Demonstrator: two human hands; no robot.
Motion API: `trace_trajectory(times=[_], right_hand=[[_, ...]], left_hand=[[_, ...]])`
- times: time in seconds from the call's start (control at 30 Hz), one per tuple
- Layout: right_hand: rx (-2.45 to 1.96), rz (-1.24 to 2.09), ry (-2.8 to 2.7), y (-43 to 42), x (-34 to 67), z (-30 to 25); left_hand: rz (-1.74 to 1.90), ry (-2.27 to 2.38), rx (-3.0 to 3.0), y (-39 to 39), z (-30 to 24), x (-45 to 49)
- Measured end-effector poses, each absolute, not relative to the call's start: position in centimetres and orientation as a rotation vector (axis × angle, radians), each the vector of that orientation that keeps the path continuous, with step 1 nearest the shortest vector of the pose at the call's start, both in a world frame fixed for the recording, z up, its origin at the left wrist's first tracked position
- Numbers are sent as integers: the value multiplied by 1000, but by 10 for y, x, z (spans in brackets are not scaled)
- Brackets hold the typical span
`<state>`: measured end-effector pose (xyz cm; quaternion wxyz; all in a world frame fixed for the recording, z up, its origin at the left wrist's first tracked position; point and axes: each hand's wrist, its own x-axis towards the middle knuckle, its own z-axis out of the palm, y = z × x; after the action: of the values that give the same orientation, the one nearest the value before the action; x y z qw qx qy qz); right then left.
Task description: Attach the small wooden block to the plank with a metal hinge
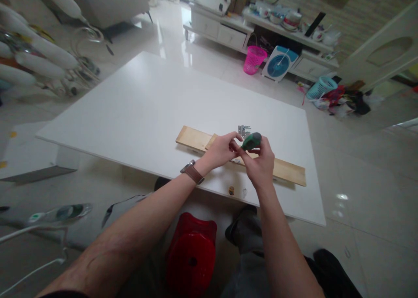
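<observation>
My right hand is closed around a screwdriver with a green and dark grey handle, held over the wooden plank. Close against it, my left hand has its fingertips pinched together near the screwdriver's lower end. Whatever those fingertips hold is hidden. The long plank lies near the front edge of the white board, and a shorter wood piece rests on it, partly under my left hand. Just beyond my hands is a small cluster of metal hardware.
A small brownish object and a small clear item lie near the board's front edge. Below stands a red stool. Across the floor are a pink basket, a blue-and-white fan and a light-blue basket.
</observation>
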<state>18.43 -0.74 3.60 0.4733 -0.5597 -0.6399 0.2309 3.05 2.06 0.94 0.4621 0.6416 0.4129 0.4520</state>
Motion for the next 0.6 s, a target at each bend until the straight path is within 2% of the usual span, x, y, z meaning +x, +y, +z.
trace_trajectory(times=[0.27, 0.6], right_hand=[[-1290, 653, -1565, -11, 182, 37], [-1399, 542, -1520, -7, 183, 36]], left_hand=[[1103, 992, 1548, 22, 7, 31], [1179, 901, 1763, 22, 15, 29]])
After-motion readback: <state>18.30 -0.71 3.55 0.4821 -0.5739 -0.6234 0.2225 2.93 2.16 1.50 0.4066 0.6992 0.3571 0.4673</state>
